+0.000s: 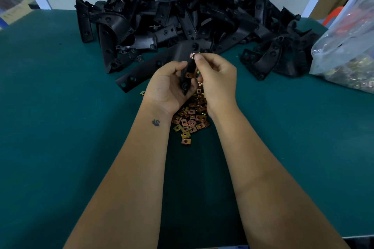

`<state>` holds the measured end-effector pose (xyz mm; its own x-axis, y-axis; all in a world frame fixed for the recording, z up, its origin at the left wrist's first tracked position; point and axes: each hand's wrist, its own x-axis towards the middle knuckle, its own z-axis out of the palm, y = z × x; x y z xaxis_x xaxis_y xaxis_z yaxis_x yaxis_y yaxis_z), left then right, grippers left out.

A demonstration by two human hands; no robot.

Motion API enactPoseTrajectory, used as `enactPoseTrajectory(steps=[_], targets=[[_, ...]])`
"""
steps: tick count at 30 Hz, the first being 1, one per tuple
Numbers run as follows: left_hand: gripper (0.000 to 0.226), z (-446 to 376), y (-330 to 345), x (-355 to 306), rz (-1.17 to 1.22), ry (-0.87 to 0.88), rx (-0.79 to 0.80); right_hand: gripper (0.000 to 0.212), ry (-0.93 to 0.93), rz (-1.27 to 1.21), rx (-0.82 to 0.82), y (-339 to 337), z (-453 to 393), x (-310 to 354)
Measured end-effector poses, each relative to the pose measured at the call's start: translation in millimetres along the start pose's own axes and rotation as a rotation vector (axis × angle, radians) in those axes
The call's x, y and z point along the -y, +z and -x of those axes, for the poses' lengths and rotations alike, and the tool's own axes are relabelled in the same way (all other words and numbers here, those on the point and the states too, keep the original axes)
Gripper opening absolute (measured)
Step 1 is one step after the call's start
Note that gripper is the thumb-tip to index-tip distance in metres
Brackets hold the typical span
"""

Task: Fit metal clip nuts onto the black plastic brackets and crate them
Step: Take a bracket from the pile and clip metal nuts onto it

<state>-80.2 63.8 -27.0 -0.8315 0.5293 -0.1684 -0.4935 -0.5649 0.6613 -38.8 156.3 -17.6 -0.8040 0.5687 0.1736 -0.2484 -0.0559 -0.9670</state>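
Nearest us, our two bare forearms reach up from six o'clock over the green table (pixel 60 127), meeting near the centre of the view. Our left hand (pixel 168 85) curls its fingers round a black plastic bracket (pixel 162 62), whose long arm slants away toward eight o'clock with its far end near the mat. Our right hand (pixel 216 75) pinches a metal clip nut (pixel 192 55) between thumb and forefinger, holding it against the bracket's upper edge. Directly below the hands, toward six o'clock, lies a loose heap of clip nuts (pixel 190 121) on the table. At twelve o'clock rises a big pile of black brackets (pixel 182 10). At three o'clock a clear plastic bag (pixel 344 50) holds more metal pieces.
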Motion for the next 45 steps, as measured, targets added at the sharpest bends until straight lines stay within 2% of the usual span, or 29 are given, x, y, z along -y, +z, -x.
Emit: enactPoseTrajectory(steps=[3,7,12,17,21,26,33,35,37,39,42,45], targets=[[0.037,0,-1,1,-0.017,-0.003,0.036,0.013,0.029,-0.057,0.009,-1,0,0],[0.023,-2,-3,0,-0.022,0.019,0.035,0.010,0.037,-0.067,0.042,-1,0,0],[0.018,-5,-2,4,0.017,0.041,-0.035,0.008,0.054,-0.097,0.046,-1,0,0],[0.030,-5,0,4,0.032,0.030,-0.043,0.010,0.055,-0.093,0.045,-1,-1,-1],[0.031,-6,1,5,-0.005,0.013,-0.042,0.017,0.022,-0.073,0.050,-6,-2,1],[0.033,-3,1,5,0.007,0.049,-0.024,0.014,-0.015,-0.038,0.073,-4,-2,1],[0.036,-1,7,2,0.177,0.086,-0.076,0.007,0.007,0.037,0.088,1,0,-4],[0.039,-1,7,2,0.147,0.093,-0.086,0.003,0.023,0.101,0.157,1,0,-6],[0.048,0,8,3,0.125,0.101,-0.091,0.008,0.015,0.164,0.270,1,1,-8],[0.051,0,9,3,0.104,0.095,-0.094,0.012,-0.022,0.213,0.311,2,3,-9],[0.042,0,10,1,0.037,0.063,-0.098,0.011,-0.015,0.133,0.252,1,2,-8],[0.046,-2,12,0,-0.091,0.058,-0.107,0.011,0.056,-0.073,0.138,-4,-4,-4]])
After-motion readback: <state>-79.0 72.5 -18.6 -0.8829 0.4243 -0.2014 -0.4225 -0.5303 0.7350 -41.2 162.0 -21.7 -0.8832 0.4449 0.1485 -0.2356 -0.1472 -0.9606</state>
